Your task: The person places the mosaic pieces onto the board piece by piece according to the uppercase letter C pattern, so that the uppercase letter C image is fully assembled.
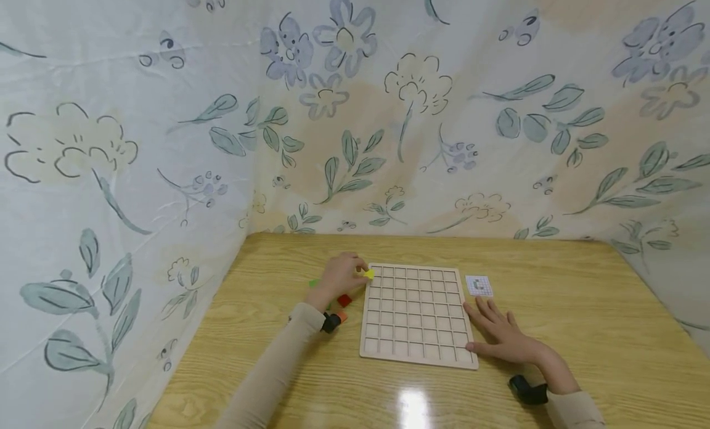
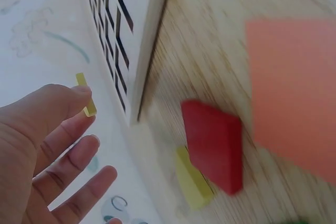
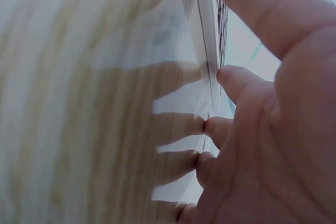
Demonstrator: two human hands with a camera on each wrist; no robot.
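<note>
Between thumb and index finger, my left hand (image 1: 337,276) pinches a small yellow tile (image 1: 369,273) at the far left corner of the wooden grid board (image 1: 416,315). The left wrist view shows this thin yellow tile (image 2: 86,95) on edge, with the other fingers spread. My right hand (image 1: 507,336) lies spread at the board's right edge, thumb and fingertips touching there. Below the left hand lie a red tile (image 1: 344,301) and an orange tile (image 1: 342,317). Another yellow piece (image 2: 194,182) sits beside the red tile (image 2: 212,145) in the left wrist view.
A small white card (image 1: 479,286) printed with a grid and a C-like pattern lies right of the board. Green pieces (image 1: 314,283) show partly behind the left hand. Floral cloth (image 1: 388,170) hangs behind and left of the wooden table (image 1: 582,293).
</note>
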